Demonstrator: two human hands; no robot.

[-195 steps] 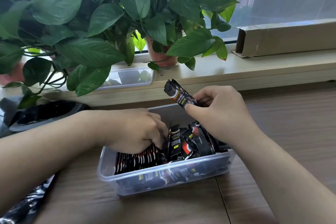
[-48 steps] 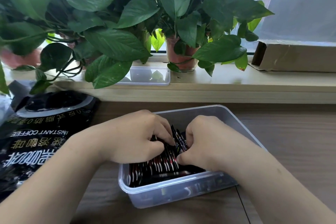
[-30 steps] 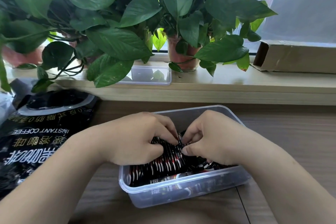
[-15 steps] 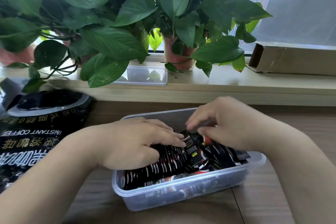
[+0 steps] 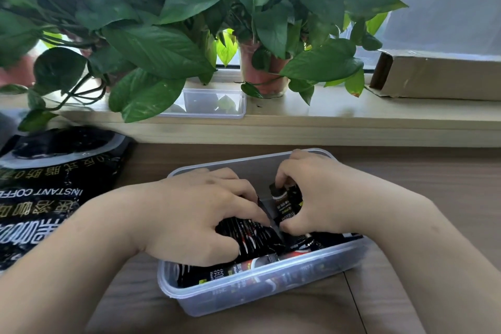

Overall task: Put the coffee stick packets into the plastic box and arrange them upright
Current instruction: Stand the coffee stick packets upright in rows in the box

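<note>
Lowered into the plastic box [image 5: 189, 289], right hand [image 5: 320, 198] now pinches packets [image 5: 284, 203]; left hand [image 5: 200, 214] presses stack.

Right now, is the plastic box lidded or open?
Open: the plastic box has no lid on, and both hands reach into it among the packets.

Both forearms are extended forward from the lower corners of the view and converge toward the centre. The left hand [image 5: 200, 214] is held palm down, knuckles raised, with the fingers [image 5: 244, 207] curled downward and pointed toward the right. The right hand [image 5: 317, 195] is positioned just beside it, wrist bent, with the fingers curled and closed in a grip. The two hands are nearly touching at the fingertips.
</note>
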